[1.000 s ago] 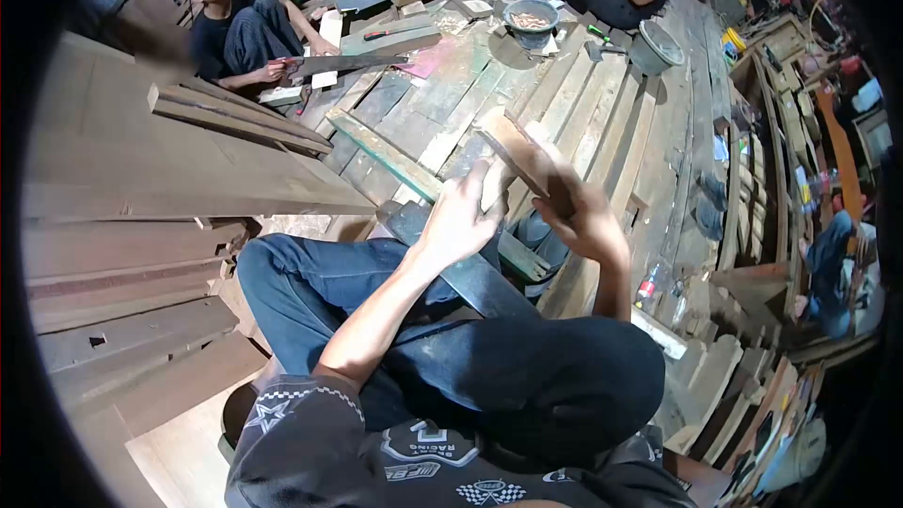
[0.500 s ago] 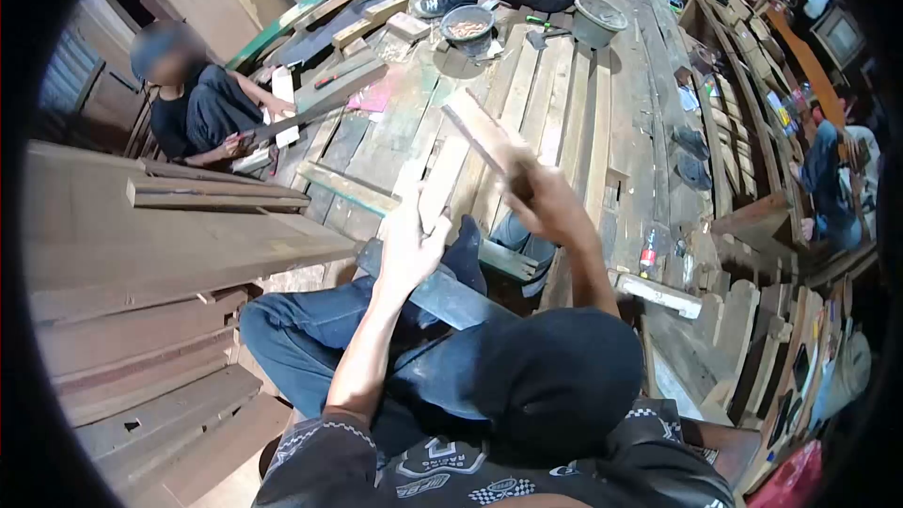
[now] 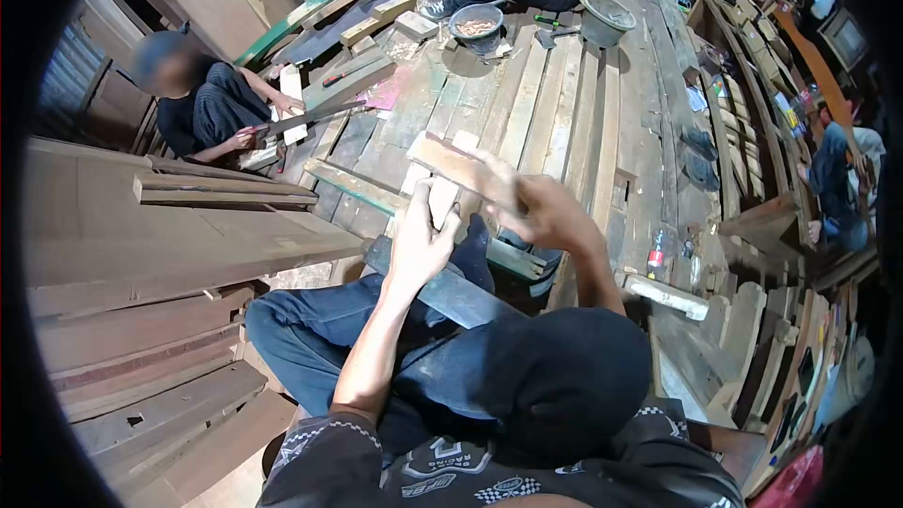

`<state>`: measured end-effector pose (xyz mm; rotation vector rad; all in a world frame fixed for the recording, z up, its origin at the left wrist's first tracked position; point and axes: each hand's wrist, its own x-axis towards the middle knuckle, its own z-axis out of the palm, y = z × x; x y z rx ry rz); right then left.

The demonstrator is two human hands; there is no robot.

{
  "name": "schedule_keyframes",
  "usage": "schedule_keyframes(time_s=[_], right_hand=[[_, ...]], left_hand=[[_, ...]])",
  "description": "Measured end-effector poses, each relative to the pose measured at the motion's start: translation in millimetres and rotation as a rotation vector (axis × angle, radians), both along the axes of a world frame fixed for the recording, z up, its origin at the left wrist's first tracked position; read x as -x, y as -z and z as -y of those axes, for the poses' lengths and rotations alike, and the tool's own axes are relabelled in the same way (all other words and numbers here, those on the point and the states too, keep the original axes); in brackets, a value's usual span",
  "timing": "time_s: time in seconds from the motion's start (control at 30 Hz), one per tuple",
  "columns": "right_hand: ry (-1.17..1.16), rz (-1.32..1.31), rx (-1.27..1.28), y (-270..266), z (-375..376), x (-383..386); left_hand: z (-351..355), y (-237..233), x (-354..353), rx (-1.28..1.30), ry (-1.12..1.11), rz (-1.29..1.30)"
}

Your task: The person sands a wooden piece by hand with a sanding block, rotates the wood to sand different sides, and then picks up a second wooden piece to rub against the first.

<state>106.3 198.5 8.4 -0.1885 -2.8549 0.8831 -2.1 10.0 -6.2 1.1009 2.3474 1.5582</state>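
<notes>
My left hand [image 3: 423, 240] is wrapped around a pale wooden block [image 3: 444, 203] in front of my knees. Gripped in my right hand [image 3: 557, 214] is a brownish length of wood [image 3: 456, 167], partly blurred by motion. It crosses over the far part of the pale block in this view. Beneath my left wrist, a dark grey board [image 3: 461, 299] lies across my folded legs.
At left, a seated person [image 3: 202, 99] holds a handsaw [image 3: 306, 120] over a pale plank. Another person sits at the back near a bucket [image 3: 476, 24], a hammer [image 3: 550, 37] and a grey basin [image 3: 607, 19]. A bottle [image 3: 656, 254] stands at right.
My right hand has swung the brown wood down and left, from pointing up and away to lying across the pale block. My left hand keeps its grip.
</notes>
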Motion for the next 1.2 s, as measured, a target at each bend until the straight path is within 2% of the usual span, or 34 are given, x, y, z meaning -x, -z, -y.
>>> schedule_keyframes(time_s=[0.07, 0.1, 0.2, 0.23, 0.33, 0.37, 0.4, 0.47, 0.53, 0.57, 0.6, 0.67, 0.7, 0.8, 0.83, 0.93, 0.97, 1.07, 1.1, 1.2], right_hand=[[0.023, -0.076, 0.151, -10, -3, -3], [0.06, -0.071, 0.126, -9, -7, -7], [0.079, -0.011, 0.144, -11, -6, -7], [0.013, -0.176, 0.195, 0, -1, -6], [0.016, -0.109, 0.136, -2, -5, -8], [0.082, -0.145, 0.171, -6, -7, -9], [0.134, 0.042, 0.231, -16, -12, -11], [0.138, -0.242, 0.261, -2, -9, -7], [0.082, -0.06, 0.236, -13, -1, -7], [0.063, -0.081, 0.167, -10, -1, -6], [0.046, -0.103, 0.096, -8, -1, -5], [0.192, 0.068, -0.016, 0, -15, -8], [0.289, -0.046, 0.131, 20, -29, -9], [0.511, -0.257, 0.093, 7, -38, -20], [0.576, -0.208, 0.102, 10, -41, -19], [0.481, -0.512, 0.243, 8, -31, -8], [0.492, -0.407, 0.309, 4, -28, -9], [0.5, -0.331, 0.332, 1, -21, -6], [0.474, -0.41, 0.213, 17, -27, -5], [0.405, -0.549, 0.224, 38, -37, 0]], left_hand=[[0, 1, 1, 0.038, 0.004, -0.003], [1, -10, -3, 0.058, 0.005, 0.074], [2, -1, 1, 0.102, 0.0, -0.047], [1, -5, -1, 0.031, 0.01, 0.028], [-1, -8, -3, 0.015, 0.003, -0.005], [1, -5, -2, 0.027, 0.012, -0.021], [1, -2, -1, 0.033, 0.019, -0.039], [-1, -1, -1, 0.054, 0.015, 0.001], [-2, -6, -2, 0.096, 0.0, 0.113], [-2, 7, 2, 0.015, 0.016, -0.057], [-2, 4, 1, 0.069, 0.012, -0.018], [1, -5, -1, 0.185, -0.005, 0.06], [1, 2, 1, 0.071, 0.029, 0.064], [-1, 7, -1, -0.006, 0.014, 0.008], [-1, 2, -2, 0.036, 0.018, 0.075], [0, 3, 3, 0.009, 0.01, 0.101], [0, 17, 6, -0.015, -0.027, 0.037], [1, -3, 2, 0.081, -0.001, 0.104], [-1, 5, 3, -0.034, -0.004, 0.118], [0, 7, 6, -0.022, -0.007, 0.197]])
